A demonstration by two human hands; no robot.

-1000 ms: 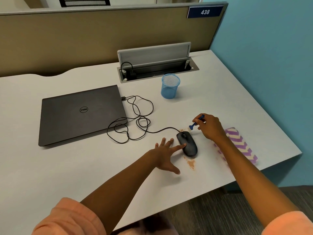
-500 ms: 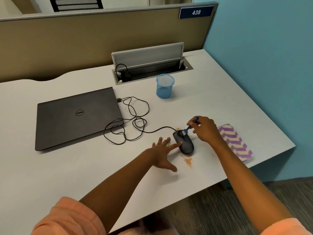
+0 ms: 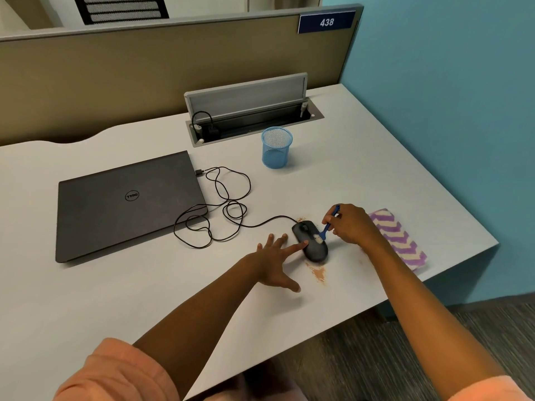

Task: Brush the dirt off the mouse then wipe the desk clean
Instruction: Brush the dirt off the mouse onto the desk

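A black wired mouse [image 3: 312, 246] lies on the white desk [image 3: 144, 290] near its front right. My left hand [image 3: 275, 263] rests flat beside it with fingers spread, the index fingertip touching the mouse's left side. My right hand [image 3: 354, 227] grips a small blue brush [image 3: 328, 224], whose pale bristles press on the mouse's top. Tan dirt [image 3: 318, 273] is scattered on the desk just in front of the mouse, with a smaller patch behind it [image 3: 301, 219]. A purple-and-cream chevron cloth [image 3: 401, 241] lies folded to the right of my right hand.
A shut grey laptop [image 3: 127, 204] sits at the left, with the mouse's looped black cable [image 3: 220, 209] between it and the mouse. A blue mesh cup [image 3: 276, 147] stands behind. A cable hatch [image 3: 249, 117] is open at the back. The desk's right edge lies just beyond the cloth.
My right hand has brought the brush down from behind the mouse onto the mouse's top. My left hand has stayed against the mouse's side.
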